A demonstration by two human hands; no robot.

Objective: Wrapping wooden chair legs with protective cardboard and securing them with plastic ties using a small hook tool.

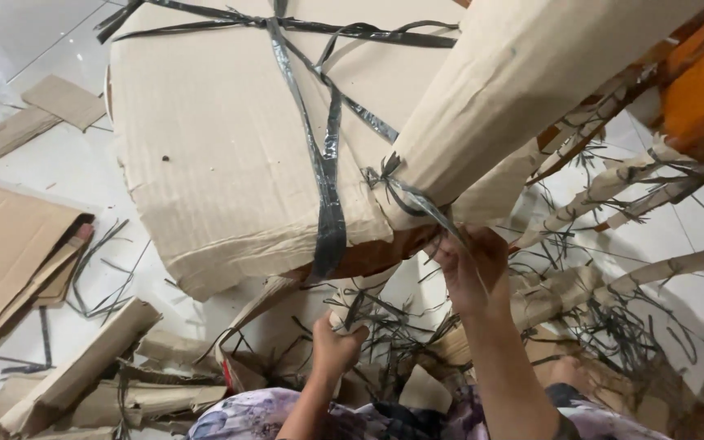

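Gripping a black strap (417, 202) on the brown cardboard-wrapped package (230, 138), right hand (468, 265) pinches; left hand (336, 346) clutches a wrapped leg (360, 300)

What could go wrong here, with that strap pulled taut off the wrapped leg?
1. The right hand pulls the taut black strap bare; it could cut into the fingers or snap back.
2. The left hand grips a wrapped leg under the cardboard-wrapped piece; if that tips, it may come down on the hands.
3. Loose strap cuttings and cardboard scraps litter the tile floor: likely slip hazard.
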